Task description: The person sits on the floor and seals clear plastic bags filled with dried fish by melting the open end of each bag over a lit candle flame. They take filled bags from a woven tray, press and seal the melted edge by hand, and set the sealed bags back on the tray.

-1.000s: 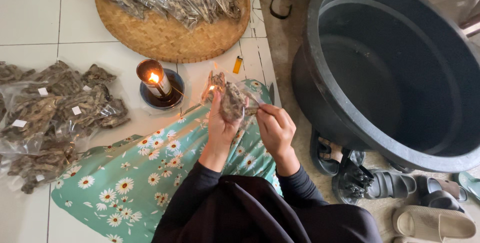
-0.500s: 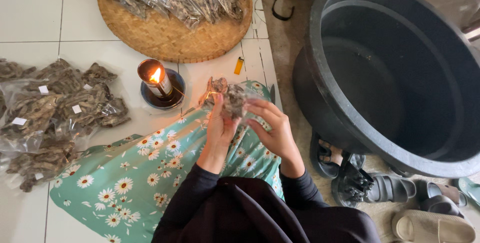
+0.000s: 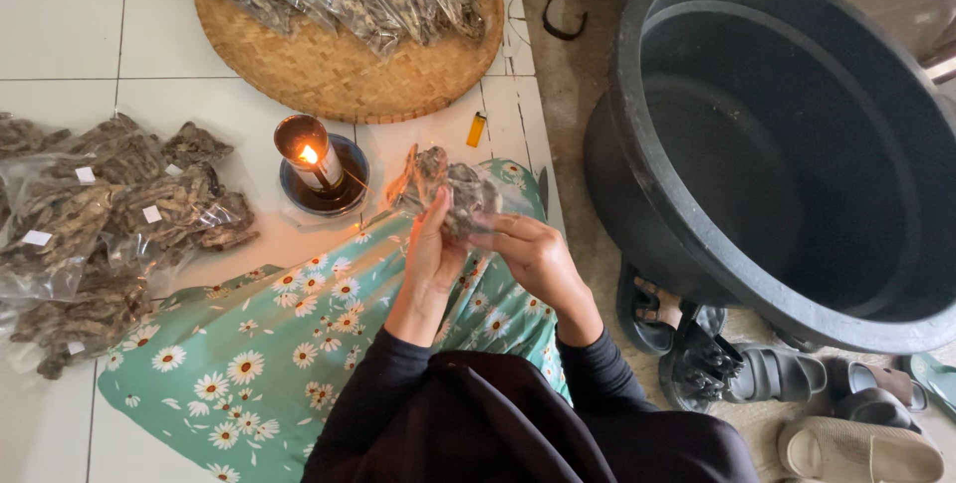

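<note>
Packet point(image 3: 445, 191) of dried brown pieces gripped by left hand point(image 3: 430, 254) and right hand point(image 3: 533, 256), fingers closed around it. Lit candle point(image 3: 311, 156) just beyond left hand.

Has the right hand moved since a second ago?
Yes. The right hand has come in toward the candle, closing onto the clear packet that the left hand holds.

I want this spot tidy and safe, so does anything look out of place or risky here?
The lit candle in its dark dish burns on the tiled floor right beside the green daisy-print cloth and close to the clear bags of dried pieces. A small yellow lighter lies loose by the woven round tray.
</note>
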Available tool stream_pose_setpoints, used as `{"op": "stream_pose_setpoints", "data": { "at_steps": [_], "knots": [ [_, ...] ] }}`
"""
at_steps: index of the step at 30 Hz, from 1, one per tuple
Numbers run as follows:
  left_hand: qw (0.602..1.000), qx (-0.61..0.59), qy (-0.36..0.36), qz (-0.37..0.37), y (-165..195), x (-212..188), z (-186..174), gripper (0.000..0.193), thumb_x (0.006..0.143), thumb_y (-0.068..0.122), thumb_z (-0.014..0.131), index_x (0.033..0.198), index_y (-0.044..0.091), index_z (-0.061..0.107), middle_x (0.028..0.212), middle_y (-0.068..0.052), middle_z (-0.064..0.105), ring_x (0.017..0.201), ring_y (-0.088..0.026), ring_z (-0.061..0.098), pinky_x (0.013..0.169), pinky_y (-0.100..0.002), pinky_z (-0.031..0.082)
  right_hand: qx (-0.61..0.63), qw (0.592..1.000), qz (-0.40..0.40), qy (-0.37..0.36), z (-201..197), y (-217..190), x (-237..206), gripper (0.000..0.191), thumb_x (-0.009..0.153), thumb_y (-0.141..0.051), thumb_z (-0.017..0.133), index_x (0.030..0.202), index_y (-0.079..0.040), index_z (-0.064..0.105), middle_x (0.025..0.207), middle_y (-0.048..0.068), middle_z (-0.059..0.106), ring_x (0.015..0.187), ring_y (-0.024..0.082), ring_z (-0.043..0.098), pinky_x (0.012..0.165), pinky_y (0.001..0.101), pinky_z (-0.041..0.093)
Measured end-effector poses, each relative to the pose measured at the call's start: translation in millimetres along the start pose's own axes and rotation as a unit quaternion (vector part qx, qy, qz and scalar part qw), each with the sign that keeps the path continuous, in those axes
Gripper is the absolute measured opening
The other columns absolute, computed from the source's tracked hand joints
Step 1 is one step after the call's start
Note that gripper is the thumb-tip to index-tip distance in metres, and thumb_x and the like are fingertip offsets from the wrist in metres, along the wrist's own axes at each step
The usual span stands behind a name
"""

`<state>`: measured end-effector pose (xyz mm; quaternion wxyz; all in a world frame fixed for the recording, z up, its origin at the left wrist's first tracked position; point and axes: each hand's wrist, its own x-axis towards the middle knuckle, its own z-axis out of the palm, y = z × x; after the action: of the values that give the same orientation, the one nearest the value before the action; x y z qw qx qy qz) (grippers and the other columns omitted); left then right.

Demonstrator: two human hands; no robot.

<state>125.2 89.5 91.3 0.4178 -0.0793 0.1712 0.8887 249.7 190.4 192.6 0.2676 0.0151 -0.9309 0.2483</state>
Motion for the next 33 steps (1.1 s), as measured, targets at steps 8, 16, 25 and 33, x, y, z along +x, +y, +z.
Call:
{"op": "stream_pose_setpoints", "data": {
  "at_steps": [8,16,25,33],
  "knots": [
    [0.996,0.006,-0.053,-0.066,-11,5,-12,0.026,0.1,0.019,0.07,0.123,0.006,0.065,0.111,-0.01,0.075,0.096,-0.021,0.074,0.077,-0.034,0.061,0.007,1.0,0.008,0.02,7,5,-5,0.024,0.079,0.002,0.074,0.101,-0.008,0.075,0.101,0.009,0.073,0.094,0.027,0.071,0.081,0.0354,0.056],
    [0.96,-0.17,-0.118,-0.187,-6,17,-27,0.026,0.112,0.006,0.06,0.137,-0.001,0.059,0.132,-0.018,0.069,0.114,-0.024,0.069,0.094,-0.035,0.059,0.295,0.938,0.102,0.152,-26,43,-15,0.054,0.085,0.0,0.081,0.135,-0.006,0.061,0.144,0.013,0.054,0.137,0.025,0.054,0.113,0.0364,0.045],
    [0.972,-0.071,-0.072,-0.212,-1,-1,6,0.024,0.097,0.019,0.066,0.117,0.005,0.063,0.122,-0.014,0.069,0.114,-0.032,0.069,0.098,-0.052,0.053,0.544,0.796,0.143,0.225,8,95,-32,0.035,0.093,-0.016,0.079,0.123,-0.004,0.067,0.128,0.012,0.066,0.117,0.022,0.065,0.11,0.0363,0.051],
    [0.987,-0.09,-0.061,-0.122,-9,18,-12,0.025,0.098,0.014,0.072,0.122,0.012,0.066,0.121,-0.004,0.07,0.113,-0.021,0.068,0.107,-0.041,0.055,0.056,0.97,0.15,0.185,-6,36,-45,0.007,0.091,-0.007,0.077,0.094,-0.004,0.071,0.09,0.005,0.068,0.081,0.02,0.063,0.07,0.0357,0.051]
  ]
}}
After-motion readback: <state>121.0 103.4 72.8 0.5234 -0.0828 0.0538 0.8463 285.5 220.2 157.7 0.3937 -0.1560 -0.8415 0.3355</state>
